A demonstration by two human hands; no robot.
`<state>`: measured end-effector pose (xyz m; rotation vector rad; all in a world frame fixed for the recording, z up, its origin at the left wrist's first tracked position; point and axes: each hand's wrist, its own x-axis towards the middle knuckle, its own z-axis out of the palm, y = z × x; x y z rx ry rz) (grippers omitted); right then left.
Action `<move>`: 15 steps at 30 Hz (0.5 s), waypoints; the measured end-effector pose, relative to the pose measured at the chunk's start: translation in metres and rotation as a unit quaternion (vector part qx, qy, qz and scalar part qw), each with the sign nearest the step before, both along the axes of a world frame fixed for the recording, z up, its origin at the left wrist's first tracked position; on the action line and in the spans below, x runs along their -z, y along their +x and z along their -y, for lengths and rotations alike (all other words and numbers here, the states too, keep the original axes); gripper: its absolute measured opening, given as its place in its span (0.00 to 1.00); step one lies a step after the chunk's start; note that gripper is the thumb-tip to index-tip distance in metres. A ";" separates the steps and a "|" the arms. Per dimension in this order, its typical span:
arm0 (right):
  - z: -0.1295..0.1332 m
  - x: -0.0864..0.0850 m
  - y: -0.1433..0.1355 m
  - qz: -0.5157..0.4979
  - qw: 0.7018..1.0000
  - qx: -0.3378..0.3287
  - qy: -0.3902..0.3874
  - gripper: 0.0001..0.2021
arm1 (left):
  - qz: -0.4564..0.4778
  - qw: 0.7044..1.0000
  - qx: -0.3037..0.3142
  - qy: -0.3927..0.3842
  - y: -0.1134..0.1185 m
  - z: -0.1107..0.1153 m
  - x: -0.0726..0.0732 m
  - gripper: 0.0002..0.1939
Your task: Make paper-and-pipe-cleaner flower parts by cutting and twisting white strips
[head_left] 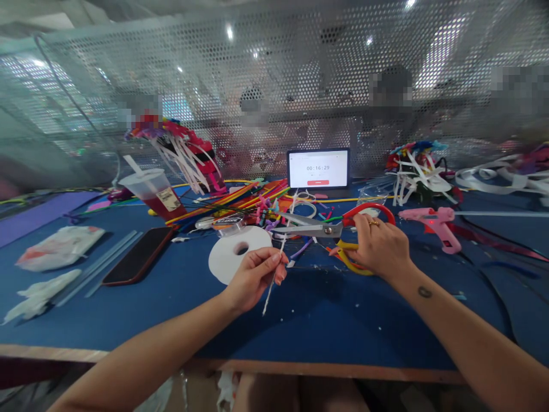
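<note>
My left hand (257,273) pinches a thin white strand (268,294), twisted like cord, between thumb and fingers. One end hangs below the fingertips and the other rises toward the blades. Shears (313,230) with a red loop and what looks like a yellow loop sit in my right hand (381,243). Their blades are parted and point left, tips close to the strand just above my left fingers. Whether the blades touch the strand, I cannot tell. Behind my left hand lies a white ribbon spool (223,254), flat on the blue table (326,332).
A pink glue gun (433,223) lies right. At the back, a tablet (318,169) shows a timer, near colourful pipe cleaners (240,203) and ribbon bundles (422,171). Left are a leaning drink cup (152,191), a phone (139,257) and clear glue sticks (100,266). A perforated metal screen (300,74) stands behind.
</note>
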<state>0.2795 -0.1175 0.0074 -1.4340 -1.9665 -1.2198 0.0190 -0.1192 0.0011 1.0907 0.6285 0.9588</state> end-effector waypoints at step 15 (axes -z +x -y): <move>0.004 -0.004 -0.001 0.000 1.000 -0.003 -0.025 0.32 | -0.052 0.997 -0.041 0.029 0.003 0.003 -0.004 0.10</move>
